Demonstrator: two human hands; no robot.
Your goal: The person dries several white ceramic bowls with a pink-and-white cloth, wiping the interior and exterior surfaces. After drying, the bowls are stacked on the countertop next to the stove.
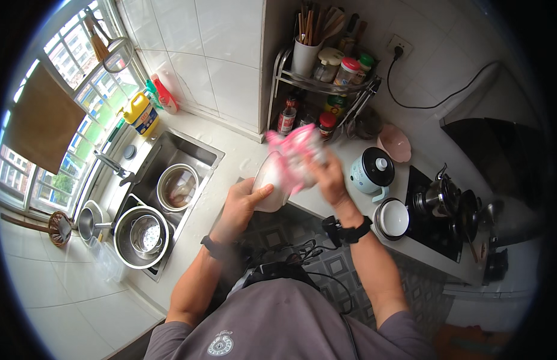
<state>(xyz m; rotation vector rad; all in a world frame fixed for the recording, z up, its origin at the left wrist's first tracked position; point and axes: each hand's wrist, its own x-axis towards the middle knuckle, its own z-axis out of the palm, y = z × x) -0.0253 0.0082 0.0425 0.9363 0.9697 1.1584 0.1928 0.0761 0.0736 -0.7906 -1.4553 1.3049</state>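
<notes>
My left hand (238, 204) grips a pale bowl (266, 177) by its side, thumb across the near surface. The bowl is tilted up on edge above the counter's front edge. In my right hand (331, 180) is a pink and white cloth (296, 150), blurred by motion. The cloth overlaps the bowl's right side and hides part of it; whether they press together I cannot tell. Just right of my right hand stand a light blue electric pot (372, 173) with a black lid and a white bowl (394, 218) stacked on darker dishes.
A sink (209, 155) on the left holds a pot of water (177, 188) and a large metal basin (125, 254) with a colander. Behind my hands stands a metal spice rack (301, 82). A pink bowl (394, 143) and a black cooktop (415, 184) with cookware are at right.
</notes>
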